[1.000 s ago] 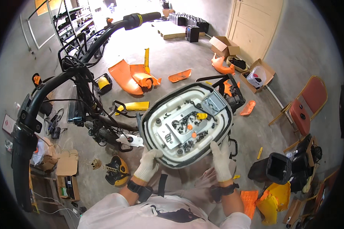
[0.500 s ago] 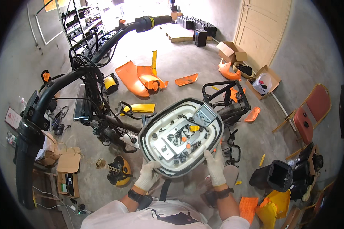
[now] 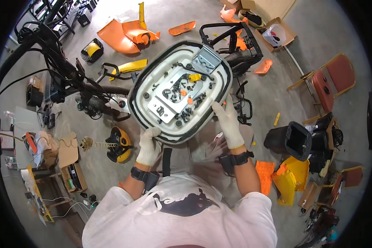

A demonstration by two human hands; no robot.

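Beyond the dark-printed shirt (image 3: 188, 203), left hand (image 3: 148, 148) and right hand (image 3: 229, 125), fingers (image 3: 218, 110) clamped on a white tray (image 3: 161, 78)

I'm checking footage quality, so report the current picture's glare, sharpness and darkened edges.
Head view: the floor pales toward the top; the head view darkens to black at its sides and corners; in the head view, the left hand, right hand and tray look reasonably sharp.
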